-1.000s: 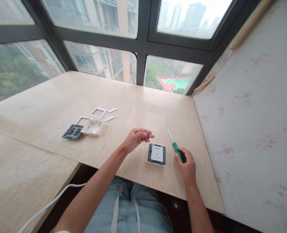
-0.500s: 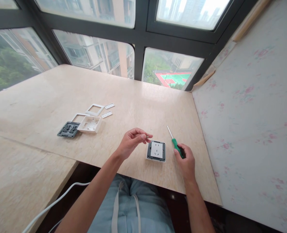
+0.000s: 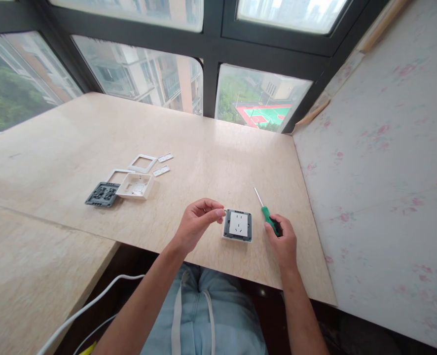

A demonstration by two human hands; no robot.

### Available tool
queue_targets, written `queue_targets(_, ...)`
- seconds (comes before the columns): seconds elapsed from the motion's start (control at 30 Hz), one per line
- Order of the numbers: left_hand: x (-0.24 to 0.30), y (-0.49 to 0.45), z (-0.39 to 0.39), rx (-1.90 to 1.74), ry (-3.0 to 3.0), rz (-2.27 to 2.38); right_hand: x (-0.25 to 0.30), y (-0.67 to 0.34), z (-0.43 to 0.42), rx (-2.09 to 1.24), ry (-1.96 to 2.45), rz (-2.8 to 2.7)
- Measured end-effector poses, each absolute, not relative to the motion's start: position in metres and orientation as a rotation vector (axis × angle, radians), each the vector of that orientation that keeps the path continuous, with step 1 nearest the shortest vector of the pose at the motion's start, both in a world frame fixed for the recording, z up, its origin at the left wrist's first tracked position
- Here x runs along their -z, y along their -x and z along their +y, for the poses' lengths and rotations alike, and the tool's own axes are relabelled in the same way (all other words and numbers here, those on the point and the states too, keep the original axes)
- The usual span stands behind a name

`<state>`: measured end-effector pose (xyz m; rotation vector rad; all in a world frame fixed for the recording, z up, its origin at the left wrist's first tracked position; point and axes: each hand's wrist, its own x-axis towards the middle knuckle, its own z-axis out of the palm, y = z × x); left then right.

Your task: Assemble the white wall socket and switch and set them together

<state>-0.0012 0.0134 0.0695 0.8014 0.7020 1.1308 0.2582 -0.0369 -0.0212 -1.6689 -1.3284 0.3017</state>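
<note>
My left hand [image 3: 200, 221] is closed in a pinch on a small thin metal piece that looks like a screw [image 3: 225, 210]. Its fingertips are at the upper left corner of a wall socket [image 3: 238, 224], which lies face up with a white slotted centre, a dark grey frame and a white box beneath. Right of the socket, my right hand [image 3: 284, 242] is closed around the green handle of a screwdriver [image 3: 266, 213]. The metal shaft points up and to the left, away from me, apart from the socket.
On the left lie a dark grey socket module [image 3: 103, 194], an open white back box [image 3: 136, 186], a white cover frame [image 3: 143, 163], a second frame partly hidden behind the box, and two small white strips [image 3: 161, 171]. A floral wall [image 3: 381, 172] bounds the right; windows the back.
My left hand has shifted slightly left and its fingertips have come down to the socket's upper left corner. My right hand still holds the screwdriver. The view has tilted a little.
</note>
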Motion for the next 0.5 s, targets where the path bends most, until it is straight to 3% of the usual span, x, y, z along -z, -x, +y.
queue_targets(0.5,-0.056,0.0,0.007,-1.125,-0.648,0.754,0.02,-0.258,-0.037,-0.288,1.67,-1.345)
